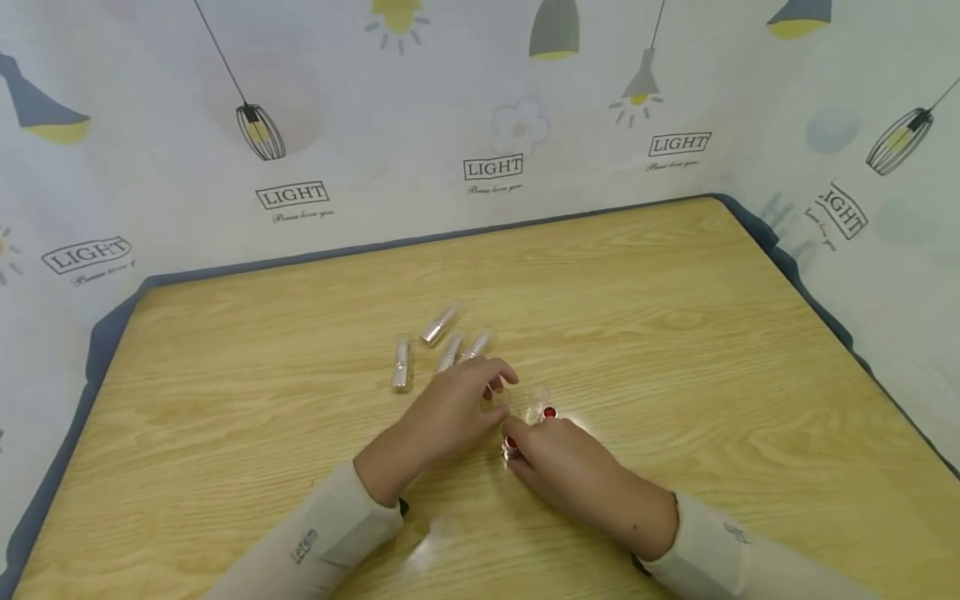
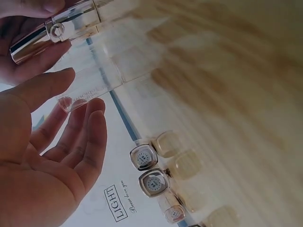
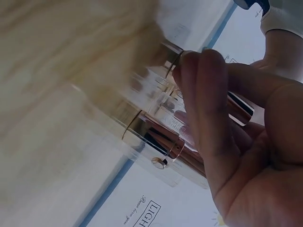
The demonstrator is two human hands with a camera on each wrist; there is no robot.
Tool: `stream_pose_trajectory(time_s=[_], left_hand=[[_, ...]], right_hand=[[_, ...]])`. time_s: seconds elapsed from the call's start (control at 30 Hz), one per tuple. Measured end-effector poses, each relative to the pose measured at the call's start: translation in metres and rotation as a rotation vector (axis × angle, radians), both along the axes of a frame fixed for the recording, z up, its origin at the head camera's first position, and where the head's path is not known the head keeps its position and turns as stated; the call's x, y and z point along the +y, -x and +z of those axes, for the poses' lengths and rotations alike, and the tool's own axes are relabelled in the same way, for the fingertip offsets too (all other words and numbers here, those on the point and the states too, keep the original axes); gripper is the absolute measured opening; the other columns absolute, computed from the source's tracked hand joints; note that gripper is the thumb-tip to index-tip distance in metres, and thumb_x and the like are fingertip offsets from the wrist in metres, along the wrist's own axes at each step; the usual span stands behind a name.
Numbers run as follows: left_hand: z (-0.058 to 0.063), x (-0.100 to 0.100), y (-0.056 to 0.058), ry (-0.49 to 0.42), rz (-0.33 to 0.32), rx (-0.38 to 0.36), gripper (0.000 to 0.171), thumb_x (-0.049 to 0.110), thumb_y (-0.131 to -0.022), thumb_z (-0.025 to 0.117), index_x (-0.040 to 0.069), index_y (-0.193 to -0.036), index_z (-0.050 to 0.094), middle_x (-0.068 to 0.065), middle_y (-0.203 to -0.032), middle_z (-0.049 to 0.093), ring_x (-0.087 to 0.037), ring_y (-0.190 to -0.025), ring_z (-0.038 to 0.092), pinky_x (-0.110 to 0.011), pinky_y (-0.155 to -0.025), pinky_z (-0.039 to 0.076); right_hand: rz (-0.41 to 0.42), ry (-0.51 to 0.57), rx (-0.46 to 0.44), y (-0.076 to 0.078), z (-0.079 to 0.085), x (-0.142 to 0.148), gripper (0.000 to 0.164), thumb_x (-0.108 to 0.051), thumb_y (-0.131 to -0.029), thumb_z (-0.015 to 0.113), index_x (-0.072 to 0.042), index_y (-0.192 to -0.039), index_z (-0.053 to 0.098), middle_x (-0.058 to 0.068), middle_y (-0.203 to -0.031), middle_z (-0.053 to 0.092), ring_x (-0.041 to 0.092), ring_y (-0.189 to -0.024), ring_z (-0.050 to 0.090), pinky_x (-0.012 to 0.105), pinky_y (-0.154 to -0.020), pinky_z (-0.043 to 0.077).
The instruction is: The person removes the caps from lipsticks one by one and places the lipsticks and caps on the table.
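A: What did the right hand (image 1: 573, 467) have?

B: It gripped a lipstick (image 1: 512, 444), fingers curled round the metal tube. In the right wrist view the tube (image 3: 161, 142) lay across the fingers (image 3: 208, 109), shiny and close to the lens. The red tip faced the left hand, probably so a cap could go straight on.

A: And the left hand (image 1: 450, 412)?

B: It was open. In the left wrist view its fingers (image 2: 90, 137) were relaxed and only lightly bent, just beside a clear cap (image 2: 90, 92), and I could not tell whether they touched it. Nothing was pinched in that view. It hovered close to the right hand, low over the table (image 1: 675, 333), likely to keep the small parts within reach of both.

A: Anything else near the hands?

B: A 2nd red tip (image 1: 550, 412) showed just beyond the right hand, with a clear piece (image 1: 536, 400) beside it; whether it was a loose cap, I could not tell.

A: And farther out?

B: 4 capped lipsticks lay on their sides beyond the left hand: 1 apart on the left (image 1: 401, 365), 1 farthest back (image 1: 441, 323), and 2 close together (image 1: 463, 348) by the fingertips. Lying flat, they would not topple. Behind the table hung a cloth (image 1: 491, 171) printed with lamps and the word LIGHT.
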State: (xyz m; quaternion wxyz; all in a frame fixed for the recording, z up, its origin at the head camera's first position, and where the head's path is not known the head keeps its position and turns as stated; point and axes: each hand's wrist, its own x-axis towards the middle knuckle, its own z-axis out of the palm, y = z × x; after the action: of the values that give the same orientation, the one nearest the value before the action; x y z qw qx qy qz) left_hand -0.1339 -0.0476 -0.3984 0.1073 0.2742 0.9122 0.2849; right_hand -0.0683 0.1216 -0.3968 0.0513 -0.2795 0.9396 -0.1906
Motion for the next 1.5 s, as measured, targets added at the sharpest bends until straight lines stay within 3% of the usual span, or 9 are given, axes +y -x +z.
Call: stream_pose_trajectory(time_s=[0.33, 0.63, 0.97, 1.5], left_hand=[[-0.0004, -0.0082, -0.0048, -0.001, -0.038, -0.032, 0.044, 0.013, -0.090, 0.075, 0.015, -0.131, 0.060, -0.003, -0.124, 0.067, -0.017, -0.105, 0.067, -0.032, -0.088, 0.055], [0.0006, -0.0082, -0.0052, 0.004, -0.044, -0.033, 0.037, 0.014, -0.092, 0.073, 0.015, -0.127, 0.063, -0.002, -0.116, 0.069, -0.015, -0.100, 0.067, -0.031, -0.084, 0.056], [-0.0006, -0.0049, -0.0044, 0.006, -0.051, 0.000, 0.029, 0.012, -0.092, 0.072, 0.014, -0.120, 0.066, -0.001, -0.113, 0.070, -0.014, -0.097, 0.067, -0.030, -0.084, 0.055], [-0.0026, -0.0033, -0.0039, 0.003, -0.048, 0.019, 0.029, 0.014, -0.091, 0.073, 0.015, -0.120, 0.066, -0.003, -0.107, 0.071, -0.015, -0.098, 0.067, -0.032, -0.083, 0.055]], right_hand=[[-0.045, 0.022, 0.031, 0.0012, -0.0010, -0.0031, 0.016, -0.010, -0.088, 0.071, -0.007, -0.100, 0.060, -0.005, -0.065, 0.059, 0.003, -0.054, 0.047, 0.021, -0.048, 0.038], [-0.047, 0.008, 0.030, 0.0009, 0.0023, -0.0042, 0.014, -0.011, -0.090, 0.071, -0.010, -0.093, 0.058, -0.007, -0.064, 0.056, 0.004, -0.054, 0.046, 0.021, -0.048, 0.037], [-0.035, -0.112, 0.163, 0.0003, 0.0053, -0.0035, 0.019, -0.015, -0.089, 0.074, -0.007, -0.097, 0.059, 0.001, -0.063, 0.060, 0.013, -0.053, 0.057, 0.027, -0.042, 0.040], [-0.069, -0.144, 0.164, -0.0006, 0.0062, -0.0040, 0.020, -0.013, -0.090, 0.072, -0.007, -0.101, 0.057, -0.003, -0.059, 0.052, 0.007, -0.048, 0.044, 0.022, -0.039, 0.033]])
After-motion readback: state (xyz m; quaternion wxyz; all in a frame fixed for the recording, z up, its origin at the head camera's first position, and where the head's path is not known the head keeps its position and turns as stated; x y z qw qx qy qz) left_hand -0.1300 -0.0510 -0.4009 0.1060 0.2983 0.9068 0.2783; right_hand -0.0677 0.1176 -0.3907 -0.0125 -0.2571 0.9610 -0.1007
